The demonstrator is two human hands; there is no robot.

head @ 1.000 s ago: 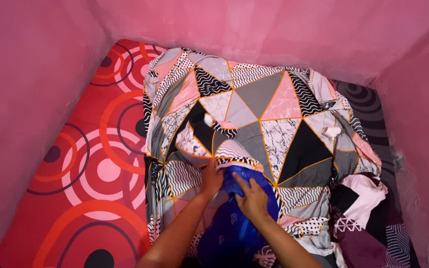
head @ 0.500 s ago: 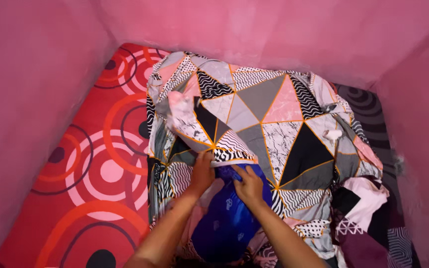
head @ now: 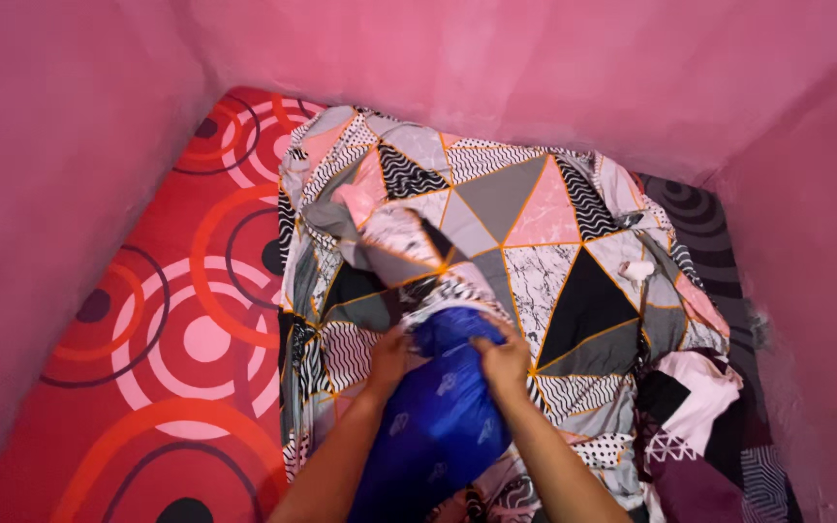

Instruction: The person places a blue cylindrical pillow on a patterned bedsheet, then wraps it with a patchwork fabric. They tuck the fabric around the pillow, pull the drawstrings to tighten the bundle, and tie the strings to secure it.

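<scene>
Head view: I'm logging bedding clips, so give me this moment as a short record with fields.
setting: red mattress with a circle print, pink walls around it
left hand: grips the patterned cover at the edge of its opening
right hand: grips the cover's edge on the other side of the blue pillow
pillow: its far end lies at the cover's opening, the rest is bare
beside: more patterned cloth heaped at right

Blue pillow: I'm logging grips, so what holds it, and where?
Both hands, left hand and right hand, grip the blue pillow near its far end.
</scene>
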